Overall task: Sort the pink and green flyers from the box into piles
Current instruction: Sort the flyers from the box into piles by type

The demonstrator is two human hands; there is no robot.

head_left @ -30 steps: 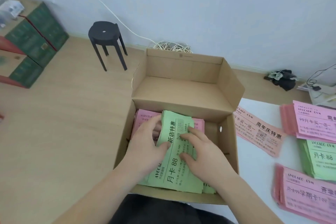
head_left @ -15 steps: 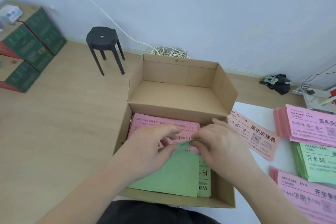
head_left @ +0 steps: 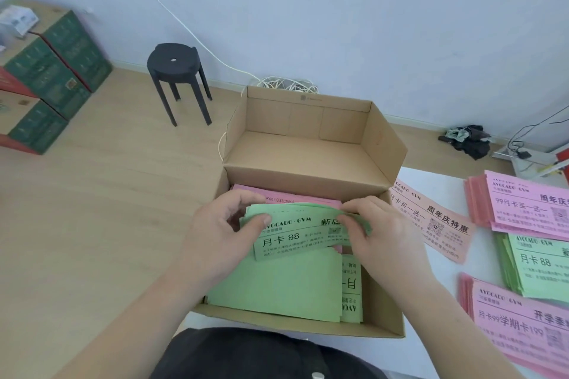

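Nearest the camera, a dark garment (head_left: 261,354) at the bottom edge, then the near wall of the cardboard box (head_left: 308,324). Inside, loose green flyers (head_left: 277,286) lying flat along the near end, some blank side up, one printed strip on edge-side right. Just above those, lifted clear: a green bundle (head_left: 295,234), gripped at both ends. Left hand (head_left: 212,240) closed on its left end, thumb pressed on top. Right hand (head_left: 381,234) closed on its right end, fingertips curled over the upper edge. Long axis running left to right across the box, print facing up, "88" legible. Beneath and beyond the bundle, pink flyers (head_left: 277,194) still in the box against the far divider.

Now the relation that matters: matching green pile (head_left: 538,264) off to the right on the white table (head_left: 431,175), well apart from the box. Right hand the nearer by far. Likely a sideways carry over the box's right wall. In the way: that raised wall and a single pink flyer (head_left: 437,221) lying askew just beside it. Pink pile (head_left: 523,209) behind the green one, another pink pile (head_left: 523,323) in front. Farther off, a black stool (head_left: 175,64) and stacked green cartons (head_left: 46,80) on the floor.
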